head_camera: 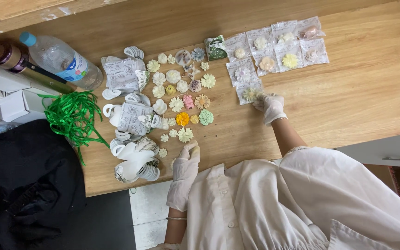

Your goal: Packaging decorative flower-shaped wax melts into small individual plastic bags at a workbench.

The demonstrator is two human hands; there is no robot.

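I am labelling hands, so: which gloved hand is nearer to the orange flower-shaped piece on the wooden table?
Left. The left hand lies just below the orange flower-shaped piece; the right hand is far to its right, at a clear packet.

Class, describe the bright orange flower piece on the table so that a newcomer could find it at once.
Start at the wooden table and find the spread of small pale flower pieces in its middle. Near the lower edge of that spread lies the orange flower, beside a green leaf-like piece. It alone is deep orange; its neighbours are white, cream or pastel.
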